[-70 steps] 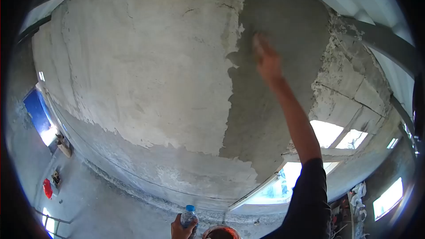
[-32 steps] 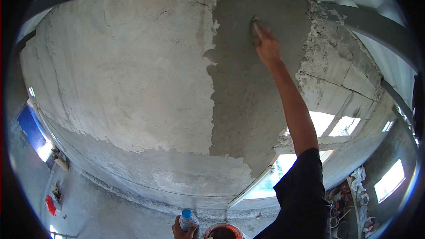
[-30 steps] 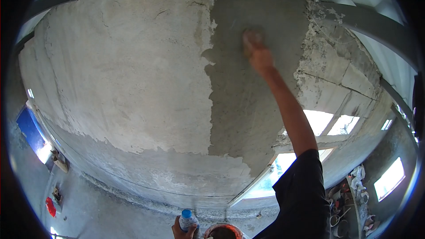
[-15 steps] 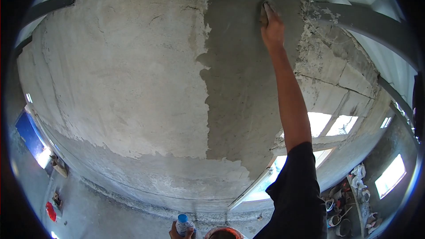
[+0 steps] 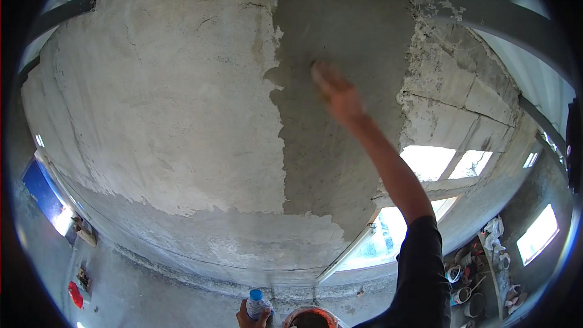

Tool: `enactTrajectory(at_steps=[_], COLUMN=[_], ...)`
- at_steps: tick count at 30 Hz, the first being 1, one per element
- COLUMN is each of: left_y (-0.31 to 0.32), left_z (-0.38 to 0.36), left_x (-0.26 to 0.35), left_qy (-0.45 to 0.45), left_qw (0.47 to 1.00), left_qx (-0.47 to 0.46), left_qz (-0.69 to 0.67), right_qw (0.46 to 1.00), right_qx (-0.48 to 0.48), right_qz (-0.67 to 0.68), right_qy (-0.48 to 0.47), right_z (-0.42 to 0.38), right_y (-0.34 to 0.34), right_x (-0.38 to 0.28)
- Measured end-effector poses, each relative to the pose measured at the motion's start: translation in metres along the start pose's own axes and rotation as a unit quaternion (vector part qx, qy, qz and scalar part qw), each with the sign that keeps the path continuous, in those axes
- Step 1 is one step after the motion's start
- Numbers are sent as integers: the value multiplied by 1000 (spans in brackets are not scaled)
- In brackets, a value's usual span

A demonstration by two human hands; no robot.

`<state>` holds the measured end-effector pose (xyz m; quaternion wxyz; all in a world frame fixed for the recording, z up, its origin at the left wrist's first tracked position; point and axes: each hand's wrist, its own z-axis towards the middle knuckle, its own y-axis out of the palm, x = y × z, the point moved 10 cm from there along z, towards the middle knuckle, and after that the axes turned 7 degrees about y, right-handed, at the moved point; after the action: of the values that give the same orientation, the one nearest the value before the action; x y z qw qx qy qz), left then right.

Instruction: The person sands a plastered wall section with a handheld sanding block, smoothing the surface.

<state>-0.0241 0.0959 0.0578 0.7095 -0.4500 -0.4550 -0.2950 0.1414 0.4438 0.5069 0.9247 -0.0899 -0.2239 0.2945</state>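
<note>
My right hand is stretched up against the dark, damp-looking plaster patch on the wall, its fingers smeared by motion. A small grey piece at its fingertips is too blurred to name. Low in the view, my left hand is wrapped round a clear plastic bottle with a blue cap, held upright. Just right of the bottle, a bucket with an orange-stained rim is partly cut off by the lower edge.
Paler, dry wall lies left of the dark patch. Bright window openings sit to the right, below cracked, rough masonry. Several buckets stand at lower right. A red object lies on the floor at left.
My right hand has swept down and to the left across the dark patch, from near its upper right. My left hand still holds the bottle, almost in the same place.
</note>
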Motion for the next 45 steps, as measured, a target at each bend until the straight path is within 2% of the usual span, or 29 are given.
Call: enactTrajectory(at_steps=[4,5,6,7,9,11,13,15,16,17,18,19,20,21,23,26,27,29,30,31,32,33,34,35,37,38,41,43,45], left_y=[9,11,10,9,5,8,7,4,12,7,4,7,12,16,18,30,34,48,55,57,69,79,97,101,124,133,152,160,167], left_z=[-3,-2,-3,-4,1,1,1,1,-6,-21,-20,-8,0,2,4,9,10,12,16,22,26,28,26,33,28,27,26,28,25], left_x=[-36,-39,-38,-36,-2,8,2,21,-2,-4,-4,1,11,15,23,23,29,23,25,32,47,53,18,22,23,24,8,-19,-23], left_qy=[7,5,16,28,1,-33,-5,-23,-93,-103,-76,-42,-36,-37,-23,-9,-1,-11,-22,-15,-27,-39,-74,-70,-84,-88,-60,-60,-64], left_qw=[999,999,999,999,999,997,993,995,989,989,992,994,995,994,996,996,995,995,992,993,982,965,936,937,866,849,821,810,780], left_qx=[25,24,29,31,8,-19,29,20,-16,-19,-2,20,-12,-10,-10,-31,-45,-85,-124,-120,-179,-236,-309,-303,-419,-453,-491,-490,-528], left_qz=[-43,-43,-33,-23,-45,-61,-111,-94,-110,-104,-97,-96,-97,-101,-88,-83,-84,-52,-19,-16,47,110,155,158,261,259,284,317,331], right_qw=[971,971,888,741,476,428,442,422,654,608,478,375,253,141,28,67,62,91,64,37,31,123,155,187,168,150,114,116,82], right_qx=[121,119,87,50,134,71,24,-75,-146,-179,-202,-84,-51,30,61,47,34,-17,-45,-74,-104,-209,-206,-204,-173,-142,-164,-142,-100], right_qz=[89,90,296,477,692,681,608,531,290,288,260,308,414,444,418,440,427,484,471,457,431,381,395,409,454,491,474,495,499], right_qy=[188,189,341,470,526,591,659,731,683,718,814,870,873,885,906,894,901,870,878,886,896,892,882,870,858,846,858,849,857], right_z=[44,43,25,-2,-53,-124,-230,-372,-445,-523,-610,-664,-703,-724,-764,-726,-740,-744,-734,-724,-708,-687,-648,-619,-632,-630,-646,-640,-629], right_y=[-57,-64,-52,-30,-36,-28,-11,15,-5,-11,-19,-31,-34,-48,-75,-102,-99,-81,-76,-75,-73,-76,-78,-77,-50,-40,-31,-31,-47], right_x=[86,85,111,120,76,51,36,1,-2,-25,-48,-76,-110,-145,-193,-213,-223,-236,-246,-260,-268,-260,-257,-256,-277,-282,-295,-294,-292])
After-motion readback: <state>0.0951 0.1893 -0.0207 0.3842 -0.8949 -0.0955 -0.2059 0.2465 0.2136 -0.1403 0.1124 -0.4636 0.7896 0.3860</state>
